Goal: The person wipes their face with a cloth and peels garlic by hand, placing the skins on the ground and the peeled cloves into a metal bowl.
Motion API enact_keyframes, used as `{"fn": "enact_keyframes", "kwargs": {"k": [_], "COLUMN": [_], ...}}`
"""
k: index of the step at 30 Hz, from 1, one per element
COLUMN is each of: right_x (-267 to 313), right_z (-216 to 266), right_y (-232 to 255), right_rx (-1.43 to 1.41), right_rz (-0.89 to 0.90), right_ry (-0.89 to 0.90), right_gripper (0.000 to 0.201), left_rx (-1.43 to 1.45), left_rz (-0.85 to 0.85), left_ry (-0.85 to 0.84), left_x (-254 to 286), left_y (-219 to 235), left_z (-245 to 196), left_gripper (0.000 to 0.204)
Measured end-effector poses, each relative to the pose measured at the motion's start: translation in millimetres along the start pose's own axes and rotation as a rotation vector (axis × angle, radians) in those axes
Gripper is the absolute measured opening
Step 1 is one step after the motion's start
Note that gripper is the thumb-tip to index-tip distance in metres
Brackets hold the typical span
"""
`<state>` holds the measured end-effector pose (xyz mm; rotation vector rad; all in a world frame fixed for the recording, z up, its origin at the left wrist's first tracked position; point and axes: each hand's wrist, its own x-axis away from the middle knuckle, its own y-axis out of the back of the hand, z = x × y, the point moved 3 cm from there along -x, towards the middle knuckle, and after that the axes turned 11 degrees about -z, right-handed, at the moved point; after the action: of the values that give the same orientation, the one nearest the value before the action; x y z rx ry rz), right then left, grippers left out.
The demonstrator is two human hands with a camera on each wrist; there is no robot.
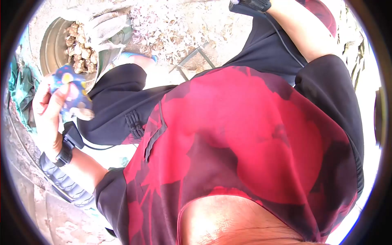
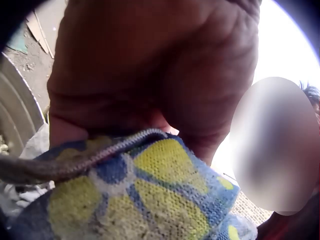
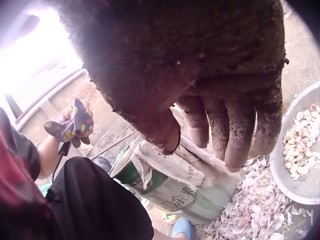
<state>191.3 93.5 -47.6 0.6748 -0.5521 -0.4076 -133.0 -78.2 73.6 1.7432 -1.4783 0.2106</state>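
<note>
Glove-like piece of blue knitted fabric with yellow petals and a pale, corded edge point(image 2: 150, 195) is held up in the air at the person's left side, soiled in places. The left hand point(image 1: 47, 110) pinches it between thumb and bent fingers, nearly closed on the cloth. A black wrist strap point(image 1: 64, 156) circles that arm. Just beyond the fabric stands a round, tan-walled container point(image 1: 52, 47) with brownish-white, knobbly bulbs point(image 1: 83, 55) inside and pale, crumpled cloth point(image 1: 108, 26) over its rim. The right hand point(image 3: 195, 80), dark with dirt, hangs well apart, fingers loosely bent and gripping nothing that shows. Below it, pinkish-white papery skins point(image 3: 250, 205) lie strewn across the ground, beside a grey round basin point(image 3: 281, 172) of pale cloves point(image 3: 300, 142). Black trousers point(image 3: 100, 205) cover the person's spread legs.
</note>
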Motion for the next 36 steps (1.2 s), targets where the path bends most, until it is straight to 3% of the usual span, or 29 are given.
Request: {"fn": "enact_keyframes", "kwargs": {"k": [2,4,6,10,11,12,13,14,15,16,18,20,21,22,24,25,28,30,32,33,34,36], "right_x": [3.8,8.5,12.2,14.2,13.6,16.3,18.0,18.1,13.9,20.1,6.9,6.1,5.9,5.3,9.6,11.8,12.8,11.2,2.9,1.7,0.0,-0.6], "right_z": [0.9,6.7,9.0,1.5,-0.1,-1.7,-1.2,2.4,5.0,-1.3,4.4,5.3,12.0,13.3,21.8,25.2,34.0,31.7,22.5,20.4,20.0,19.8], "right_y": [-1.5,2.2,2.8,0.9,-4.4,-9.0,-7.0,-5.7,-4.3,-1.1,3.0,7.1,10.8,19.2,32.3,33.9,40.0,47.7,48.7,49.8,52.6,63.1], "right_rx": [0.236,0.305,0.23,0.221,0.406,0.594,0.602,0.602,0.605,0.536,0.216,0.041,-0.25,-0.237,-0.968,-1.166,-1.397,-1.278,-0.975,-1.108,-1.098,-0.454], "right_rz": [0.074,0.103,0.13,0.111,0.123,0.133,0.129,0.174,0.209,-0.04,-0.008,-0.02,-0.097,-0.115,0.043,0.038,0.137,0.05,-0.094,-0.107,-0.111,-0.477], "right_ry": [-0.015,-0.006,0.027,0.046,0.332,0.62,0.618,0.58,0.548,0.734,0.085,0.061,0.089,0.107,-0.013,-0.162,-0.073,-0.085,0.189,0.082,0.094,0.246], "right_gripper": [0.05,0.051,0.05,0.04,0.038,0.037,0.037,0.04,0.044,0.028,0.045,0.044,0.044,0.044,0.046,0.049,0.05,0.042,0.034,0.027,0.027,0.026], "left_rx": [-0.042,0.031,0.215,0.309,0.197,-0.072,-0.273,-0.473,-0.206,0.053,0.378,0.541,0.574,0.612,0.694,0.707,0.756,0.747,0.726,0.641,0.556,0.541], "left_rz": [0.174,0.332,0.603,0.882,0.816,0.869,0.591,0.304,0.312,0.294,0.226,0.193,0.181,0.175,0.226,0.206,0.161,0.159,0.157,0.049,-0.061,-0.145], "left_ry": [-0.051,-0.383,-0.591,-0.974,-1.145,-1.17,-1.193,-1.192,-0.833,-0.485,-0.257,-0.146,-0.15,-0.151,-0.083,-0.093,-0.121,-0.159,-0.205,-0.268,-0.329,-0.402], "left_x": [12.8,22.7,30.0,43.7,51.3,43.0,23.8,5.1,-13.4,-29.5,-37.1,-36.4,-39.8,-44.0,-48.1,-49.2,-52.4,-53.4,-56.4,-55.5,-56.0,-59.5], "left_y": [-36.6,-73.9,-109.8,-166.7,-178.8,-184.5,-189.3,-189.1,-182.9,-175.6,-156.6,-143.6,-141.1,-140.3,-141.3,-142.3,-146.2,-144.7,-140.6,-135.6,-131.1,-128.3], "left_z": [-32.6,-55.3,-78.7,-104.1,-108.9,-118.2,-111.9,-99.8,-85.3,-74.7,-78.4,-81.5,-79.2,-76.5,-78.1,-78.3,-79.4,-82.3,-82.2,-84.1,-85.5,-81.5], "left_gripper": [0.029,0.03,0.029,0.029,0.026,0.029,0.027,0.026,0.023,0.02,0.017,0.022,0.024,0.025,0.03,0.031,0.033,0.034,0.032,0.031,0.03,0.029]}}
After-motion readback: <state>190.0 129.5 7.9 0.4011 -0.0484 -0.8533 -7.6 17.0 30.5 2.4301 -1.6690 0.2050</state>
